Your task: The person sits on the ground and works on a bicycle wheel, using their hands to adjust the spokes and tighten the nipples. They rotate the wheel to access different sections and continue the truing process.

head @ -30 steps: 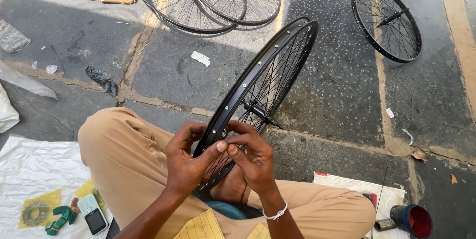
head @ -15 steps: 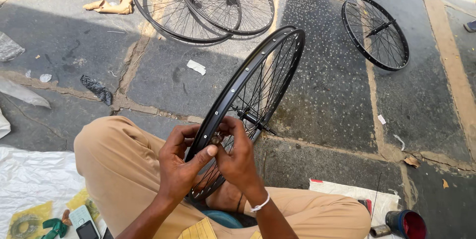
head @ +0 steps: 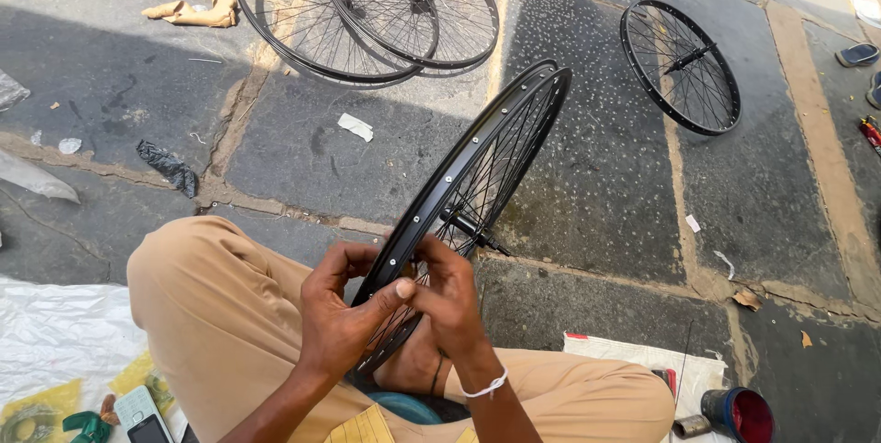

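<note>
A black spoked bicycle wheel (head: 468, 209) stands upright on its rim — tilted away across the stone paving, near edge between the seated person's knees, axle jutting right.

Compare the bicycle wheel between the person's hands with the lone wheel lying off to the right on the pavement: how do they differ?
The held wheel stands upright on edge across the person's lap; the lone wheel lies flat on the stone paving. The held wheel is gripped at its near rim by the left hand and right hand; the lone wheel is untouched and farther away. Both have black rims, thin spokes and no tyre.
</note>
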